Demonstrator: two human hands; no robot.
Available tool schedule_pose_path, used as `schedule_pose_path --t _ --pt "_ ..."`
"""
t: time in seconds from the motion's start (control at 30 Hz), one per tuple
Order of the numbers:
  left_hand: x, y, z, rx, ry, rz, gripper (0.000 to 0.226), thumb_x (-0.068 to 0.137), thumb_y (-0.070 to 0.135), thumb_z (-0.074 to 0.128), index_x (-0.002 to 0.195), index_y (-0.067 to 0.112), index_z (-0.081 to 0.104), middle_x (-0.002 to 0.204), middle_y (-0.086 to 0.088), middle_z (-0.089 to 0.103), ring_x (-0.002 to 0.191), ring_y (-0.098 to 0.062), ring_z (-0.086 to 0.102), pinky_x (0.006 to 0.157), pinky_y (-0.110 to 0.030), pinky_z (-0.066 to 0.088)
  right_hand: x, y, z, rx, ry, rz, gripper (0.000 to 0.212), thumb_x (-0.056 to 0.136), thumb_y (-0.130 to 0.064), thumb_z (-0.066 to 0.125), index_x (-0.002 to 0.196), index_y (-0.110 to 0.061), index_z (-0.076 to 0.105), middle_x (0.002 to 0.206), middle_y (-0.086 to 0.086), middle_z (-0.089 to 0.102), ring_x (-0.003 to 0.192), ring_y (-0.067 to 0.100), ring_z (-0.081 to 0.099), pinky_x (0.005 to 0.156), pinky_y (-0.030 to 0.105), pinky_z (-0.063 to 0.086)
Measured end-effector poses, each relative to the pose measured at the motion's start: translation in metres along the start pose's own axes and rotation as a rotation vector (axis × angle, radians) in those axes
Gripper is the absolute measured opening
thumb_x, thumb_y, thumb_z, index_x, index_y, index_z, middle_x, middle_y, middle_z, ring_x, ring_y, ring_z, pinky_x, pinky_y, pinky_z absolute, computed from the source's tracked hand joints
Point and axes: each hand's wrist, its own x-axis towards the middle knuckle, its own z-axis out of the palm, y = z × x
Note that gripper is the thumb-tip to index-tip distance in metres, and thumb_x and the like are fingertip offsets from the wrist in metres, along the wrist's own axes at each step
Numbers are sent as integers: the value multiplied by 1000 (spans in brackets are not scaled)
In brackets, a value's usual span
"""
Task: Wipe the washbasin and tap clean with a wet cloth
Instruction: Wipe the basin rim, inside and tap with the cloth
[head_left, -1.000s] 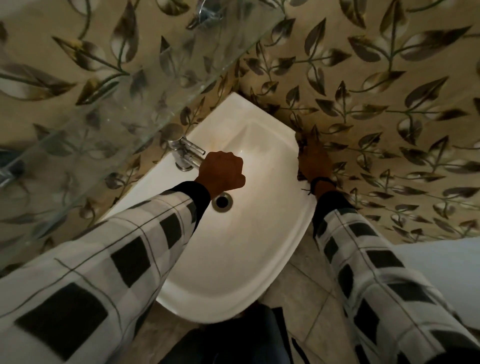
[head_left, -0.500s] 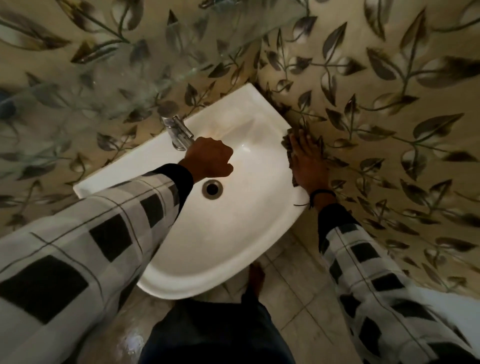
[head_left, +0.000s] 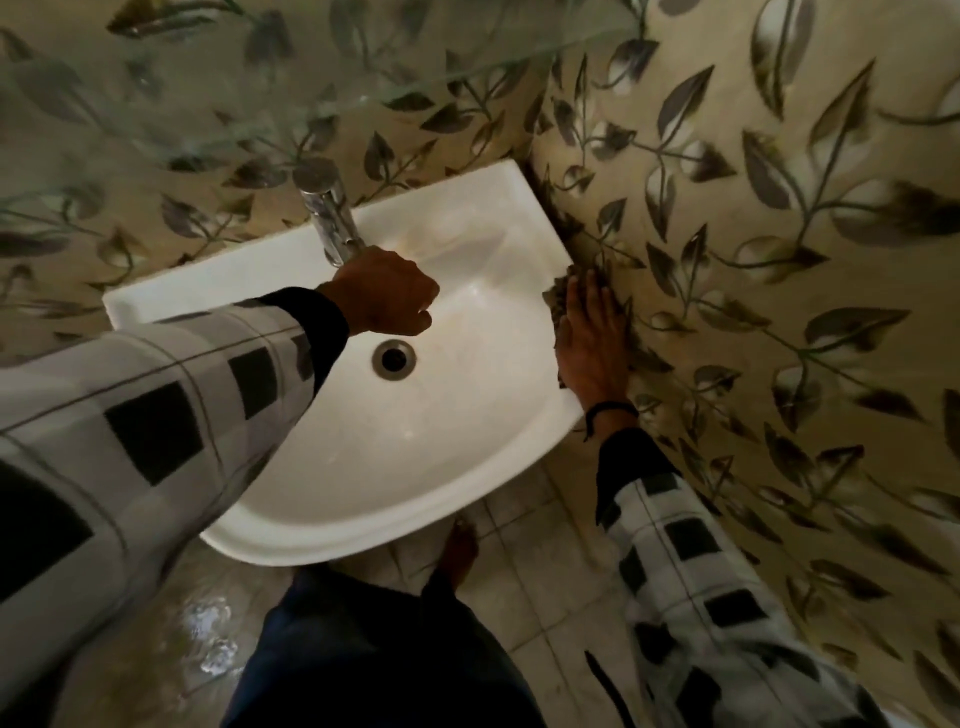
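White washbasin (head_left: 395, 467) mounted in the corner of two leaf-patterned tiled walls (head_left: 779, 218), chrome tap (head_left: 332, 223) at its back edge, round drain (head_left: 394, 358) in the middle of the bowl. Left hand (head_left: 387, 296) curled into a fist over the bowl, just below the tap spout; whether touching the spout, cannot tell. Right hand (head_left: 592, 338) laid flat, fingers spread and pressing a dark crumpled cloth (head_left: 558, 299) onto the basin's right rim, hard against the wall. Both arms in black-and-white checked sleeves (head_left: 156, 415); dark cord (head_left: 605, 410) round the right wrist. Bare foot (head_left: 460, 551) on pale floor tiles (head_left: 540, 582) below the basin, wet shine to the left.
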Motion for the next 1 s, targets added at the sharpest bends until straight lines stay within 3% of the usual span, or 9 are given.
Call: schedule_pose_path --t 0.17,0.4,0.57,0.77,1.0 --pt "-1 0 -1 -4 11 -11 29 88 46 47 92 24 64 85 1 70 84 -27 67 68 -29 44 -8 -2 6 -26 46 -6 57 100 -28 36 155 -16 25 163 10 17 148 31 22 117 50 22" --pt "-5 1 -6 -56 31 -31 28 89 44 47 89 23 66 81 0 70 81 -27 67 71 -32 51 37 -20 -1 -67 12 -116 61 98 -24 36 156 -13 18 163 9 16 150 31 17 119 54 16" --pt "-6 4 -13 -65 0 -60 28 90 42 47 93 21 65 87 -2 70 89 -28 66 79 -34 52 17 -5 2 -53 37 -85 57 98 -22 39 153 -13 28 161 11 24 148 31 24 117 52 25" --pt "-8 5 -16 -59 2 -55 27 90 38 44 91 19 64 88 -3 70 90 -29 66 78 -33 51 37 -10 1 -112 21 -165 59 97 -19 39 153 -8 27 160 15 23 147 34 25 117 50 26" --pt "-11 5 -21 -52 -17 -24 28 92 36 42 93 18 64 89 -2 70 90 -27 66 81 -34 52 111 -47 -13 -103 -41 -239 62 98 -17 37 156 -10 17 164 9 10 150 32 13 117 52 22"
